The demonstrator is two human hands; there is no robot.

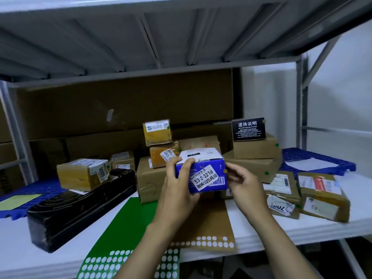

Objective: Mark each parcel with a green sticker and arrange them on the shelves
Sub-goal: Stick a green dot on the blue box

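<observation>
1. I see the left hand (179, 178) gripping the blue parcel (203, 176) by its left side.
2. The right hand (243, 182) pinches the parcel's right edge.
3. Below them, a green sticker sheet (124, 224) lies flat on the white shelf (314, 228).

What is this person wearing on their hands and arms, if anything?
Nothing that shows. The left hand and right hand are bare: no gloves, rings, watch or bracelet. No sleeve shows along either arm as far as the frame's bottom edge.
</observation>
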